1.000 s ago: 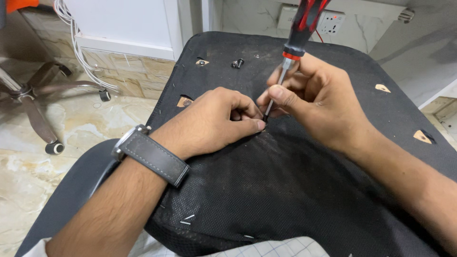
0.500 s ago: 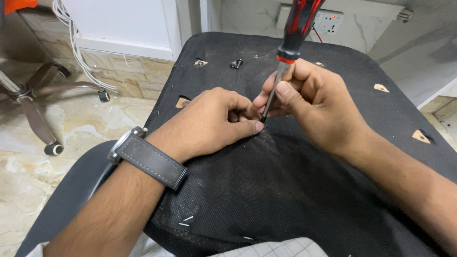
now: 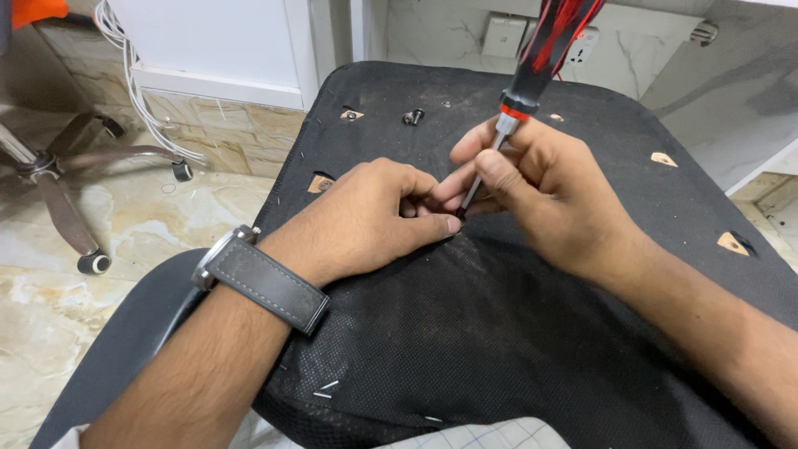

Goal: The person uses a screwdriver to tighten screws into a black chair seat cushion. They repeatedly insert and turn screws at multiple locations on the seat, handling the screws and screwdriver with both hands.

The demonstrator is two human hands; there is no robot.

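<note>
Red-and-black-handled screwdriver (image 3: 532,66) stood near-upright, metal shaft pinched in right hand (image 3: 532,187); tip met black fabric chair underside (image 3: 499,333) beside left hand (image 3: 374,216), fingers curled tight at tip.

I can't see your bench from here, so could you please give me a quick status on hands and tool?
Right hand gripping screwdriver shaft, tip down on black chair underside. Left hand pinching at the tip. Loose bolt lies beyond, clear.

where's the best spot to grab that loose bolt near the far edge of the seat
Pinch the bolt across its shank from above. It lies on its side on the black seat base, apart from both hands, with nothing crowding it, so fingertips can close on either side.
</note>
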